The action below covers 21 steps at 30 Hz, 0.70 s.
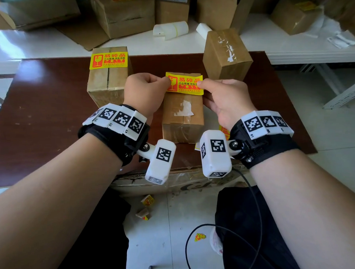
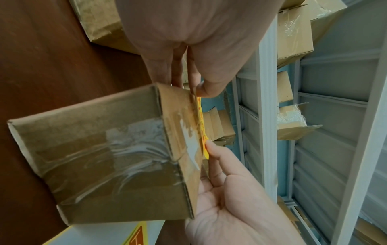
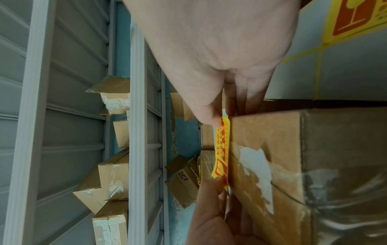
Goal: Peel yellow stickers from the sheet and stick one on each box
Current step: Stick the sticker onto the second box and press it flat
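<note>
Head view is showing you holding a yellow sticker (image 1: 184,83) stretched between both hands above the far end of the middle box (image 1: 183,114), which is standing on the dark worktop (image 1: 43,101). Your left hand (image 1: 143,93) is pinching the sticker's left edge and your right hand (image 1: 227,100) is pinching its right edge, thumbs on top, so both sets of fingers are grasping the sticker and nothing else. From the wrist views the sticker is sitting just beside the box's top face; whether its underside is already touching the cardboard cannot be told. The box to the left (image 1: 109,75) is already wearing its sticker (image 1: 108,61), while the taller box on the right (image 1: 227,55) is showing none on the faces you can see. The sticker sheet (image 1: 223,131) is peeking out from under your right wrist, close beside the middle box. You are judged to be in the placing step for the second box, with at least one more box waiting. The next move is calling for lowering the sticker flat and square, keeping it taut so that it is not creasing, and pressing it down across the taped seam and torn white paper patch (image 1: 184,108), where it may be gripping less well.
</note>
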### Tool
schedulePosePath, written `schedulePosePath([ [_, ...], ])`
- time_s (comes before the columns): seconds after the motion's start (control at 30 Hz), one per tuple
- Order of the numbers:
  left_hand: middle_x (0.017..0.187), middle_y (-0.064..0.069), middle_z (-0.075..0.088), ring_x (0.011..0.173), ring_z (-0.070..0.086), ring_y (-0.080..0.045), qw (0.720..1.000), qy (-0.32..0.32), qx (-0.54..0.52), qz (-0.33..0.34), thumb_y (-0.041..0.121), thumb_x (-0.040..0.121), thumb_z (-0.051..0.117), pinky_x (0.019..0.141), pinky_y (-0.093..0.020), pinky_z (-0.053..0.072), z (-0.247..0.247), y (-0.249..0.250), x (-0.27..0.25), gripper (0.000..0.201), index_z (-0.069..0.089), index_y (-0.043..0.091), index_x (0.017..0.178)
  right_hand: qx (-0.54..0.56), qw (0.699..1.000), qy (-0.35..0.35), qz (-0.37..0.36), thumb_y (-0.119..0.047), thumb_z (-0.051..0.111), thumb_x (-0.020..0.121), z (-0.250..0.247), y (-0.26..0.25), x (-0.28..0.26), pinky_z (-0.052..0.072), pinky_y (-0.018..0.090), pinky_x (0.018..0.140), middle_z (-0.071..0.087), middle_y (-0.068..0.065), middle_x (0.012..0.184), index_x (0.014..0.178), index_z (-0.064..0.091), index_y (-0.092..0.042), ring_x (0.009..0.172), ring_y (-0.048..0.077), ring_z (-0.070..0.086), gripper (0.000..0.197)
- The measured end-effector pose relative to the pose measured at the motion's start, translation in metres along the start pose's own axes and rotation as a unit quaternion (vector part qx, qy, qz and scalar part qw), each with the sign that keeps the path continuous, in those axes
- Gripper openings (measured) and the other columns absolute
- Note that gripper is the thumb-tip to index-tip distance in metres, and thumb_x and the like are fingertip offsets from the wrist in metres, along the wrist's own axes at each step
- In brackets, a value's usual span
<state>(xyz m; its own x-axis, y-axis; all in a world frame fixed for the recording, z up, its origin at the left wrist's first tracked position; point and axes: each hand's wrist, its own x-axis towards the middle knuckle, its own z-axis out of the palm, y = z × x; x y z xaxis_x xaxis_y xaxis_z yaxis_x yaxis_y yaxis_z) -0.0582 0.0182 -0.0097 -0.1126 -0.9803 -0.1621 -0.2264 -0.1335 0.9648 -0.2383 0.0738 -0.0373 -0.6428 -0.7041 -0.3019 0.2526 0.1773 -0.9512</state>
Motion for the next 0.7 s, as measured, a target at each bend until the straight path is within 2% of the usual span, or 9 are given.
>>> schedulePosePath([
  [0.17,0.074,-0.003,0.07,0.071,0.067,-0.018,1.0,0.002,0.001,0.006,0.029,0.085,0.077,0.082,-0.05,0.066,0.0014,-0.0023,0.001,0.015,0.072,0.021,0.073,-0.007,1.0,-0.001,-0.002,-0.012,0.096,0.075,-0.0014,0.0002,0.0008,0.068,0.053,0.093,0.084,0.017,0.103,0.092,0.079,-0.008,0.106,0.036,0.081,0.024],
  [0.37,0.068,0.002,0.066,0.067,0.062,-0.017,1.0,0.008,-0.001,0.012,0.029,0.083,0.078,0.07,-0.036,0.061,0.0016,-0.0041,0.003,0.018,0.07,0.023,0.069,-0.007,1.0,-0.002,-0.002,-0.012,0.097,0.076,-0.0033,-0.0002,0.0005,0.069,0.051,0.092,0.084,0.017,0.104,0.096,0.079,-0.006,0.107,0.036,0.081,0.027],
  [0.7,0.067,0.002,0.066,0.066,0.063,-0.016,1.0,0.006,-0.001,0.018,0.03,0.083,0.078,0.07,-0.036,0.061,0.002,-0.0045,0.0017,0.019,0.07,0.023,0.068,-0.019,1.0,-0.004,-0.004,-0.012,0.097,0.077,-0.0044,0.001,0.0014,0.068,0.051,0.095,0.085,0.015,0.102,0.093,0.08,-0.007,0.107,0.035,0.081,0.024],
])
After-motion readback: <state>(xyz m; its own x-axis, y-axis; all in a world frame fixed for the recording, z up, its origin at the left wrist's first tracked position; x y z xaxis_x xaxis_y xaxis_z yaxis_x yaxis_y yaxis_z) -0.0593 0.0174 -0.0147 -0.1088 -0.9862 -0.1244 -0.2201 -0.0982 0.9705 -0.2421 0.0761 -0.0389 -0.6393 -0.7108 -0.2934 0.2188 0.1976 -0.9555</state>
